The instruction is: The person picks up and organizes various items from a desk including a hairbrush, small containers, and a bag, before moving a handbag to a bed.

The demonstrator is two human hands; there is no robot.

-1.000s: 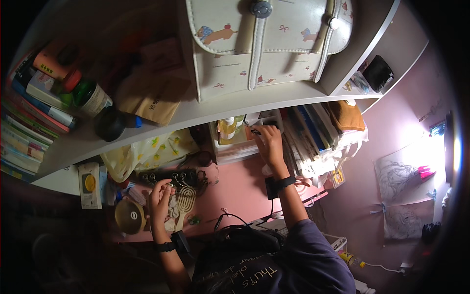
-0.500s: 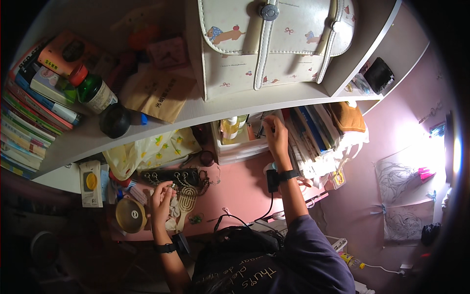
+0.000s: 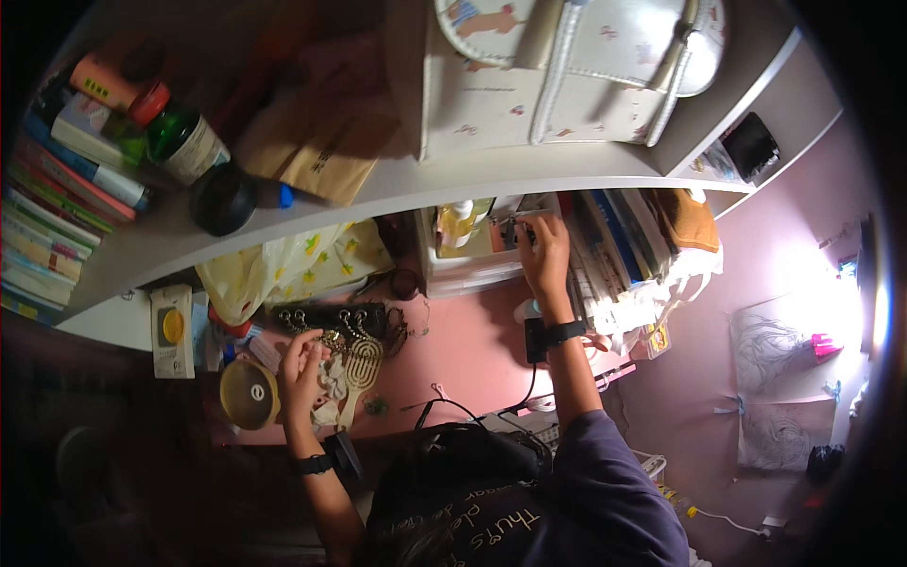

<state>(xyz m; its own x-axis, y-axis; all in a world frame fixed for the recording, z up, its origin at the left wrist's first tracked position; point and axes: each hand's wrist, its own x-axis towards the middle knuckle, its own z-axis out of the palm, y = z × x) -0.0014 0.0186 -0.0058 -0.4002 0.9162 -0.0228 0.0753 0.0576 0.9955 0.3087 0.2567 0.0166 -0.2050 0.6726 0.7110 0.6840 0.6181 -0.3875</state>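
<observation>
My right hand (image 3: 546, 260) reaches to the right side of a white box (image 3: 477, 269) under the shelf. Its fingers are bent together over a small dark thing (image 3: 519, 233), whose kind I cannot make out. Pump bottles (image 3: 456, 227) with yellowish liquid stand in the same box. My left hand (image 3: 301, 376) hovers at the left of the pink desk, fingers curled in; what they hold, if anything, is hidden. Close by its fingertips are a black bag (image 3: 326, 318) with a metal chain and a cream hairbrush (image 3: 362, 367) with a looped head.
Books and folders (image 3: 614, 241) stand right of the box. A round tin (image 3: 249, 394) lies left of my left hand. Above, the white shelf (image 3: 397, 198) carries a cream satchel (image 3: 510, 104), a green bottle (image 3: 179, 137) and a black jar (image 3: 222, 198). Cables cross the desk's near edge.
The whole view has shifted, with the satchel now further up and right. My right fingers are more bent over the box. My left hand stays beside the chain.
</observation>
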